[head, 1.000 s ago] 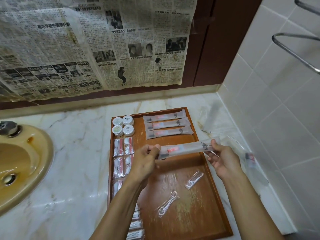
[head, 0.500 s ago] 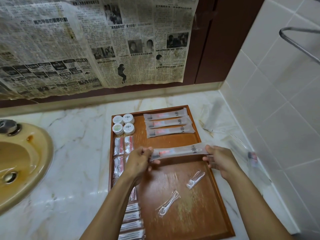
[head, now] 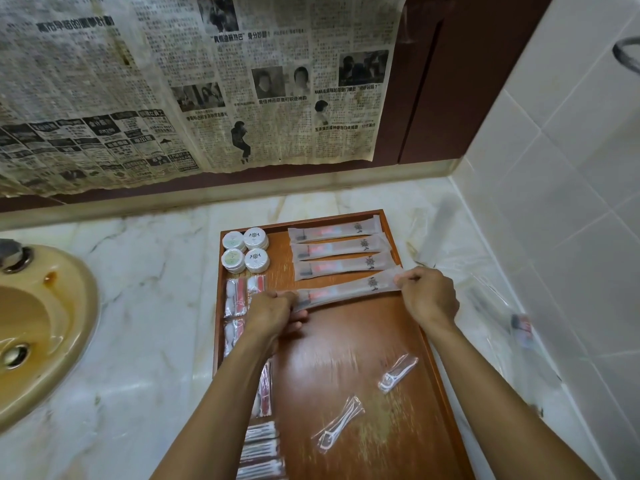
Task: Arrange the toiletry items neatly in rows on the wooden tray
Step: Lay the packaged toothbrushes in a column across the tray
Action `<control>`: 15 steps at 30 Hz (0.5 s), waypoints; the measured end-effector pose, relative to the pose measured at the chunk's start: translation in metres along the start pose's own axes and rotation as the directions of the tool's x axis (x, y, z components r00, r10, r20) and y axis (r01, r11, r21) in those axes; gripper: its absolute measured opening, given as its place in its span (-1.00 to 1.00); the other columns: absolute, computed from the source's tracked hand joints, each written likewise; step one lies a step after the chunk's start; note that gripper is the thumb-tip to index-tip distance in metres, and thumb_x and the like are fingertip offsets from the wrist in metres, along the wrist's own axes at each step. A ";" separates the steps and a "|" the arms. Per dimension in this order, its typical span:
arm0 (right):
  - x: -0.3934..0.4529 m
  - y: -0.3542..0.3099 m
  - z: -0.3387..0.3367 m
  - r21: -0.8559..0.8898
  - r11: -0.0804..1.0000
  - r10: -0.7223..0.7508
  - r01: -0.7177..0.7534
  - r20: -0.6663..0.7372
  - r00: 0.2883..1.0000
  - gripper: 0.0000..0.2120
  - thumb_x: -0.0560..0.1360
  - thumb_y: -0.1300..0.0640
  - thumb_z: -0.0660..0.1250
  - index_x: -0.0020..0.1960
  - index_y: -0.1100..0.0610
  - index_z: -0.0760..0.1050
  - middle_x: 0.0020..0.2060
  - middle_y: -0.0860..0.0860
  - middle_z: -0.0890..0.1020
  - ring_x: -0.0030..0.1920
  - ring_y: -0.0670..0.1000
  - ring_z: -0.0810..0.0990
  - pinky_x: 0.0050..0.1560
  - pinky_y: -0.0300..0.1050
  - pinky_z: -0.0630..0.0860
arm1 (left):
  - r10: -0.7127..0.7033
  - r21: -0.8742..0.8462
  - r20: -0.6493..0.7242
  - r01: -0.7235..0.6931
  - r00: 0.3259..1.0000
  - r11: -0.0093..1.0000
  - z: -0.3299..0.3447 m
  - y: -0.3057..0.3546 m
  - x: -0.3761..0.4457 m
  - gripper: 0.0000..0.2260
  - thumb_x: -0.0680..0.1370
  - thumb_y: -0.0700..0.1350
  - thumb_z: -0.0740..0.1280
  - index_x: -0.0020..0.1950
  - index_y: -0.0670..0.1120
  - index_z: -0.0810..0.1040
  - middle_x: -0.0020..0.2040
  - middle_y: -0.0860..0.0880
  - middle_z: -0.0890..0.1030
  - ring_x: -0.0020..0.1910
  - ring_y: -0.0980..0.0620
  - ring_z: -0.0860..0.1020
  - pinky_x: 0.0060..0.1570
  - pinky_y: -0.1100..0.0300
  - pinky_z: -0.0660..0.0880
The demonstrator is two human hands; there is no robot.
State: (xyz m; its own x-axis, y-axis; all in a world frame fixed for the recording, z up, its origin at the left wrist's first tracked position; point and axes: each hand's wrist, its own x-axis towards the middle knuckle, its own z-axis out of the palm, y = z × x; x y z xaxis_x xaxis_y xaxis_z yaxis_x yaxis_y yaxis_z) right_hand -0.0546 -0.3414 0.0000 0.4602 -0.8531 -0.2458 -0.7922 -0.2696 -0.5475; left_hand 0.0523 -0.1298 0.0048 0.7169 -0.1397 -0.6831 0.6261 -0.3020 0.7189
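Tray: a wooden tray (head: 349, 358) lies on a marble counter (head: 138, 323), its long side running from 6 o'clock to 12 o'clock.
Held packet: a long frosted toothbrush packet (head: 346, 289) stretches between both hands, tilted, with its right end nearer 12 o'clock than its left end. It sits just on the 6 o'clock side of the packed row; whether it touches the tray cannot be told.
Left hand: the left hand (head: 275, 315) pinches the packet's left end, fingers curled round it, at about 9 o'clock from the tray's middle.
Right hand: the right hand (head: 429, 296) pinches the packet's right end between thumb and fingers, near the tray's 3 o'clock rim.
Packed row: three matching toothbrush packets (head: 341, 247) lie side by side at the tray's 12 o'clock end, right half.
Round tubs: four small white lidded tubs (head: 245, 250) sit in a square at 11 o'clock.
Left column: small red-and-white sachets (head: 242, 296) line the 9 o'clock edge, partly hidden under the left forearm.
Loose items: two wrapped floss picks (head: 397, 372) lie apart toward 5 o'clock.
Surroundings: a yellowed sink (head: 41, 327) at the far 9 o'clock side; newspaper (head: 194, 84) covers the wall at 12 o'clock.
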 end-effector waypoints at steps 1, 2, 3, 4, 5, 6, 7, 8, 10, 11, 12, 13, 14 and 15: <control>0.000 0.000 0.002 -0.020 1.000 -0.015 0.015 -0.019 1.000 -0.88 0.50 0.05 0.32 -0.12 -0.02 0.64 -0.12 0.00 0.67 -0.10 0.09 0.59 -0.10 -0.10 0.45 | 0.005 0.018 -0.028 -0.005 1.000 1.000 0.000 0.001 0.002 -0.91 0.57 -0.22 0.32 0.02 -0.23 0.53 -0.22 -0.15 0.65 -0.38 0.03 0.65 -0.56 0.25 0.49; 0.000 0.000 0.004 -0.041 0.999 -0.036 0.035 -0.037 0.999 -0.87 0.51 0.05 0.31 -0.12 -0.01 0.63 -0.13 0.00 0.67 -0.12 0.09 0.60 -0.11 -0.09 0.47 | 0.015 0.031 -0.052 -0.013 0.999 0.999 0.001 0.002 0.004 -0.93 0.57 -0.22 0.32 -0.01 -0.22 0.52 -0.24 -0.14 0.64 -0.38 0.03 0.64 -0.56 0.24 0.49; 0.000 0.000 0.006 -0.061 0.996 -0.063 0.060 -0.056 0.996 -0.87 0.51 0.06 0.31 -0.12 0.00 0.63 -0.14 0.00 0.67 -0.14 0.09 0.60 -0.11 -0.09 0.49 | 0.024 0.044 -0.072 -0.021 0.997 0.999 0.002 0.002 0.006 -0.94 0.57 -0.21 0.32 -0.03 -0.20 0.51 -0.27 -0.12 0.64 -0.39 0.02 0.64 -0.55 0.23 0.49; 0.000 0.001 0.007 -0.077 0.993 -0.093 0.088 -0.070 0.993 -0.87 0.52 0.08 0.30 -0.12 0.01 0.63 -0.15 0.01 0.67 -0.15 0.09 0.60 -0.12 -0.08 0.51 | 0.031 0.059 -0.089 -0.026 0.996 0.998 0.003 0.002 0.008 -0.94 0.57 -0.20 0.33 -0.05 -0.19 0.51 -0.31 -0.10 0.63 -0.39 0.01 0.64 -0.53 0.22 0.49; 0.000 0.003 0.008 -0.096 0.989 -0.124 0.116 -0.081 0.989 -0.86 0.52 0.09 0.30 -0.12 0.02 0.63 -0.15 0.01 0.66 -0.15 0.09 0.60 -0.12 -0.06 0.52 | 0.040 0.078 -0.103 -0.032 0.994 0.996 0.005 0.002 0.009 -0.94 0.56 -0.20 0.33 -0.07 -0.17 0.51 -0.34 -0.09 0.63 -0.39 0.00 0.62 -0.50 0.21 0.49; 0.001 0.004 0.009 -0.121 0.982 -0.153 0.142 -0.085 0.985 -0.86 0.53 0.10 0.29 -0.12 0.04 0.62 -0.14 0.01 0.65 -0.14 0.10 0.59 -0.12 -0.06 0.52 | 0.056 0.104 -0.116 -0.044 0.992 0.994 0.006 0.003 0.011 -0.94 0.56 -0.19 0.33 -0.09 -0.16 0.51 -0.37 -0.08 0.62 -0.39 -0.01 0.62 -0.47 0.20 0.48; 0.001 0.005 0.010 -0.147 0.975 -0.179 0.165 -0.084 0.980 -0.86 0.53 0.12 0.28 -0.12 0.06 0.62 -0.11 0.01 0.63 -0.13 0.10 0.59 -0.13 -0.06 0.50 | 0.079 0.135 -0.128 -0.062 0.989 0.989 0.008 0.002 0.012 -0.92 0.56 -0.18 0.32 -0.12 -0.14 0.52 -0.38 -0.08 0.62 -0.39 -0.01 0.61 -0.44 0.19 0.48; 0.002 0.005 0.011 -0.171 0.967 -0.205 0.189 -0.085 0.975 -0.85 0.53 0.13 0.27 -0.12 0.08 0.61 -0.09 0.02 0.60 -0.12 0.11 0.58 -0.15 -0.06 0.48 | 0.105 0.167 -0.140 -0.081 0.985 0.983 0.009 0.002 0.013 -0.90 0.56 -0.18 0.32 -0.16 -0.12 0.52 -0.39 -0.08 0.62 -0.39 0.00 0.61 -0.40 0.19 0.47; 0.003 0.007 0.013 -0.208 0.949 -0.259 0.235 -0.097 0.961 -0.86 0.53 0.15 0.28 -0.13 0.12 0.59 -0.07 0.04 0.58 -0.13 0.12 0.57 -0.19 -0.05 0.49 | 0.161 0.255 -0.169 -0.115 0.972 0.960 0.011 0.001 0.016 -0.85 0.55 -0.14 0.32 -0.23 -0.07 0.54 -0.39 -0.07 0.63 -0.36 -0.01 0.63 -0.32 0.19 0.45; 0.003 0.007 0.014 -0.225 0.942 -0.277 0.249 -0.104 0.955 -0.87 0.53 0.15 0.29 -0.14 0.14 0.58 -0.07 0.05 0.57 -0.14 0.12 0.56 -0.20 -0.04 0.49 | 0.192 0.305 -0.177 -0.131 0.965 0.943 0.011 0.000 0.017 -0.83 0.54 -0.12 0.33 -0.26 -0.06 0.55 -0.39 -0.07 0.64 -0.32 -0.03 0.64 -0.27 0.17 0.47; 0.003 0.007 0.015 -0.240 0.937 -0.287 0.255 -0.108 0.952 -0.87 0.53 0.14 0.30 -0.15 0.15 0.57 -0.07 0.05 0.55 -0.14 0.13 0.56 -0.21 -0.02 0.50 | 0.220 0.351 -0.181 -0.146 0.959 0.925 0.011 0.000 0.019 -0.80 0.54 -0.09 0.34 -0.28 -0.07 0.56 -0.37 -0.07 0.66 -0.26 -0.06 0.64 -0.20 0.14 0.50; 0.003 0.008 0.015 -0.250 0.933 -0.293 0.258 -0.111 0.950 -0.88 0.53 0.14 0.31 -0.15 0.15 0.56 -0.07 0.06 0.54 -0.14 0.13 0.55 -0.22 -0.02 0.50 | 0.245 0.394 -0.183 -0.157 0.952 0.905 0.011 -0.001 0.020 -0.78 0.53 -0.05 0.34 -0.29 -0.08 0.59 -0.33 -0.08 0.67 -0.22 -0.09 0.64 -0.14 0.10 0.53; 0.003 0.008 0.015 -0.253 0.932 -0.296 0.261 -0.113 0.948 -0.88 0.52 0.13 0.33 -0.16 0.15 0.55 -0.06 0.06 0.52 -0.14 0.12 0.54 -0.22 -0.02 0.50 | 0.264 0.431 -0.188 -0.162 0.946 0.888 0.012 -0.001 0.020 -0.78 0.53 -0.03 0.35 -0.27 -0.08 0.61 -0.28 -0.08 0.68 -0.18 -0.11 0.63 -0.09 0.07 0.54; 0.004 0.009 0.016 -0.254 0.931 -0.299 0.263 -0.116 0.947 -0.89 0.51 0.13 0.34 -0.16 0.15 0.54 -0.07 0.06 0.51 -0.15 0.11 0.54 -0.24 -0.04 0.49 | 0.279 0.459 -0.197 -0.163 0.940 0.873 0.012 -0.001 0.020 -0.78 0.53 0.00 0.35 -0.24 -0.08 0.63 -0.24 -0.07 0.68 -0.16 -0.12 0.62 -0.08 0.07 0.54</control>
State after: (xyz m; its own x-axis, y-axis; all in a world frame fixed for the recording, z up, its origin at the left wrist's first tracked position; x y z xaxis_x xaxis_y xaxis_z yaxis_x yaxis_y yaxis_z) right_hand -0.0537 -0.3399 -0.0182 0.6260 -0.7794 0.0238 -0.7184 -0.5883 -0.3713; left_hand 0.0627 -0.1443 -0.0112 0.9087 -0.0297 -0.4164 0.2893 -0.6742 0.6795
